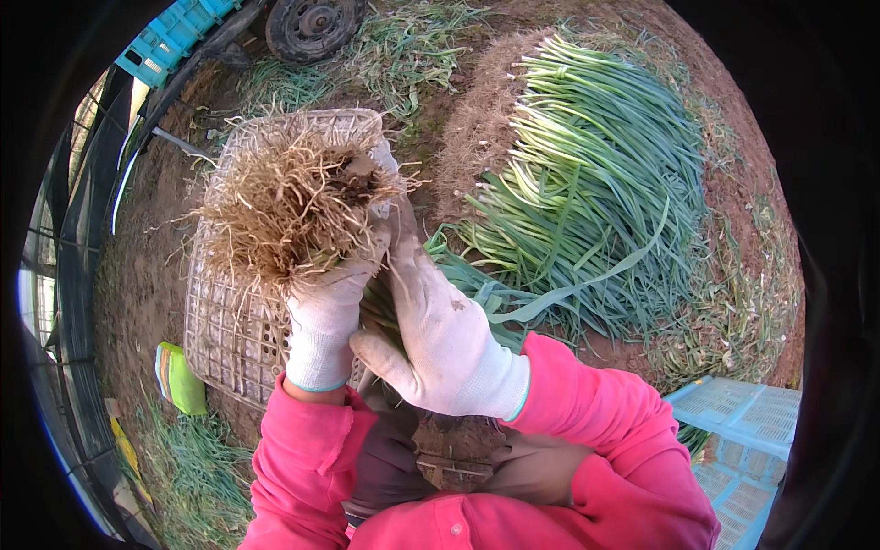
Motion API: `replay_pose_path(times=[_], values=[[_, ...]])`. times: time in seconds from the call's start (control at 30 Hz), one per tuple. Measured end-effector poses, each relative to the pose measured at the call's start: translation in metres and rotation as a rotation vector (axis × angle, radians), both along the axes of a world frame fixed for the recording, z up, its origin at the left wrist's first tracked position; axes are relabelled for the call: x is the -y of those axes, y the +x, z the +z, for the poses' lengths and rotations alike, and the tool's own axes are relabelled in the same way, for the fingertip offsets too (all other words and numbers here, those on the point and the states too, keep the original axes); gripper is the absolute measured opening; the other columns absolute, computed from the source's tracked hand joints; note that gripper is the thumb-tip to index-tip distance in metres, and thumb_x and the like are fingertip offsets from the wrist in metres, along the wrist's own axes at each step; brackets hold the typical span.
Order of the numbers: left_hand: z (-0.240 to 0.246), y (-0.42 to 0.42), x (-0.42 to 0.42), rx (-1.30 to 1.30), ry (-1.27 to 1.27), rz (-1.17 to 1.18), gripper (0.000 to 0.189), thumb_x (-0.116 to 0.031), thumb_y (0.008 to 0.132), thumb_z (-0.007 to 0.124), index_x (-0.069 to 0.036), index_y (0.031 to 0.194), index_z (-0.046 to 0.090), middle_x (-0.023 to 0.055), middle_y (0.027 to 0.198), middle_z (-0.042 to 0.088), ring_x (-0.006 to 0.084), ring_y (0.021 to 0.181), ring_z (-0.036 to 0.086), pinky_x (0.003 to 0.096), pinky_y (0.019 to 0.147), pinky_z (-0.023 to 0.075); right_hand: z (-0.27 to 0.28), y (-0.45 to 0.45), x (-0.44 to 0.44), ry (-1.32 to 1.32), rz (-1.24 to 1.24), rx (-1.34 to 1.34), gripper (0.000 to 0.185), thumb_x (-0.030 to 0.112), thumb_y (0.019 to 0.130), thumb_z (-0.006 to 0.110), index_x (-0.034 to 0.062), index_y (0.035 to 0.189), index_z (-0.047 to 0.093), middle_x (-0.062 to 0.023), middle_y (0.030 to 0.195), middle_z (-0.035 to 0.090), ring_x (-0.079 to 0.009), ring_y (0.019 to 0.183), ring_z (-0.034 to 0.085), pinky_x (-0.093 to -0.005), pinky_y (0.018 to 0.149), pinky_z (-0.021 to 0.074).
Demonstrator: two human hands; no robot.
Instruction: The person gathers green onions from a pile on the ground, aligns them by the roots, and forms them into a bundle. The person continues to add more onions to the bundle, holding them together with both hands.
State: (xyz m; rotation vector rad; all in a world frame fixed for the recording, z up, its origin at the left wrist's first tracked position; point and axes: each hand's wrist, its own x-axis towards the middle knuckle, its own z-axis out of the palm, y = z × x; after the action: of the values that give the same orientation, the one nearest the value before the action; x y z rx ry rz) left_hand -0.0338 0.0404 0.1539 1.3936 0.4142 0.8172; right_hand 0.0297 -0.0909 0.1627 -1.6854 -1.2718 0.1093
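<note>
My left hand [330, 302], in a soiled white knit glove, is wrapped around a bunch of green onions just below its roots [295, 206]. The tangled brown roots, with some dark soil, face up towards me and hide most of its fingers. My right hand [440, 330], gloved alike, lies against the side of the bunch with its fingers extended and its thumb apart. Green leaves [495, 295] trail out behind it to the right. Under the roots is an upturned, mud-stained plastic crate [240, 337]. A large pile of green onions [598, 185] lies on the soil to the right, roots towards the left.
Blue plastic crates stand at the lower right [742, 419] and upper left [161, 51]. A black wheel [316, 27] is at the top. A yellow-green packet [182, 385] lies left of the muddy crate. Loose leaves [199, 474] litter the ground. Dark sheeting [82, 275] runs along the left.
</note>
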Motion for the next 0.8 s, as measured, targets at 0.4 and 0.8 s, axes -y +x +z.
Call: replay_pose_path(times=[0.4,0.8], values=[[0.000,0.010,0.005,-0.252,0.165,0.062,0.047,-0.004,0.081,0.074,-0.004,0.124,0.057,0.0099,0.116,0.063,0.0217,0.104,0.062,0.0336,0.088,0.0527,0.040,0.057,-0.022,0.285,-0.212,0.318,0.026,0.009,0.084,0.069,-0.0006,0.108,0.065,-0.0198,0.100,0.069,-0.0375,0.082,0.068,-0.0371,0.070,0.0560],[0.007,0.016,0.005,-0.327,0.369,0.081,0.061,-0.012,0.075,0.081,0.001,0.126,0.052,0.0110,0.121,0.064,0.0209,0.108,0.063,0.0343,0.096,0.0477,0.014,0.080,-0.018,0.137,-0.200,0.045,0.054,0.039,0.099,0.049,-0.0080,0.124,0.053,-0.0352,0.115,0.057,-0.0456,0.105,0.061,-0.0451,0.087,0.0522]])
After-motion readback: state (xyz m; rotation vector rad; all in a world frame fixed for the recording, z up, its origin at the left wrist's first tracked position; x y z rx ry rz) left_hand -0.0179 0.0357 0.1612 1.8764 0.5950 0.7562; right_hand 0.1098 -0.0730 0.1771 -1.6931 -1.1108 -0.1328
